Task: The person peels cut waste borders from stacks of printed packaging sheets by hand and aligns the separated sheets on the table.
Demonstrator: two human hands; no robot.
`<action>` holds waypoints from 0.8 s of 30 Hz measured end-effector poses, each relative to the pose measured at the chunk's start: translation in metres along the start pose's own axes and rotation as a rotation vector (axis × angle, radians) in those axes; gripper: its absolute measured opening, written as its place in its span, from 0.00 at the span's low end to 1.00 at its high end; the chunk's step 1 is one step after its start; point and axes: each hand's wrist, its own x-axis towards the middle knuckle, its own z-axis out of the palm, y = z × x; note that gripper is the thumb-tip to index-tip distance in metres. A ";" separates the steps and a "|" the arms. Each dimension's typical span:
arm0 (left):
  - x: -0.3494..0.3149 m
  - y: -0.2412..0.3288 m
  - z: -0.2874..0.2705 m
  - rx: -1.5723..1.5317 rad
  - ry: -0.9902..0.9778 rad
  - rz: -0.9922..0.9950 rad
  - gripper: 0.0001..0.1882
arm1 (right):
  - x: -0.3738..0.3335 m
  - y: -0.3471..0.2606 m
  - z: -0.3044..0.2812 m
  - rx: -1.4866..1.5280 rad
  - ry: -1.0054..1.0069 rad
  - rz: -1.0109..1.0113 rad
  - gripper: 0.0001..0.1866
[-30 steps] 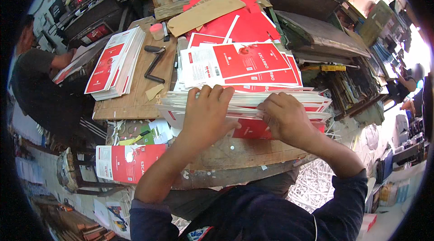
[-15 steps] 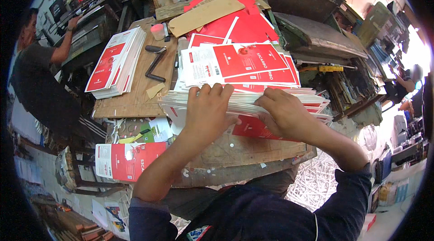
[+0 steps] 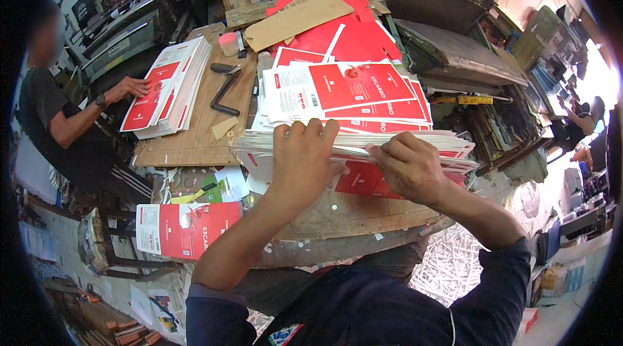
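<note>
A thick stack of red-and-white printed sheets (image 3: 365, 182) stands on its long edge near the front of the wooden table. My left hand (image 3: 300, 159) is closed over its left part, fingers across the top edges and thumb on the front face. Farther right, my right hand (image 3: 413, 165) is closed with thumb and fingers pinched at the top edge of a front sheet. Just behind the stack lie loose printed sheets (image 3: 363, 89) of the same kind, overlapping one another.
A co-worker's hand (image 3: 133, 88) rests on another sheet pile (image 3: 165, 102) at left. Beside it lie a black crank-shaped bar (image 3: 224, 96) and a pink-lidded jar (image 3: 228, 43). One printed sheet (image 3: 185, 232) sits on a stool. Brown cardboard (image 3: 298, 19) covers red paper behind.
My right hand has shifted slightly and now pinches at the sheets' top edge. My left hand stays put. The co-worker has turned and laid a hand on the left pile.
</note>
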 end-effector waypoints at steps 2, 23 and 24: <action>0.000 0.000 0.001 -0.008 0.018 -0.003 0.38 | -0.002 0.000 0.002 -0.054 0.037 -0.048 0.18; 0.002 0.001 -0.006 -0.036 -0.005 -0.004 0.41 | 0.038 0.021 -0.032 0.377 -0.336 0.172 0.15; 0.003 0.002 -0.009 -0.030 -0.037 -0.012 0.42 | 0.046 0.021 -0.040 0.430 -0.457 0.242 0.15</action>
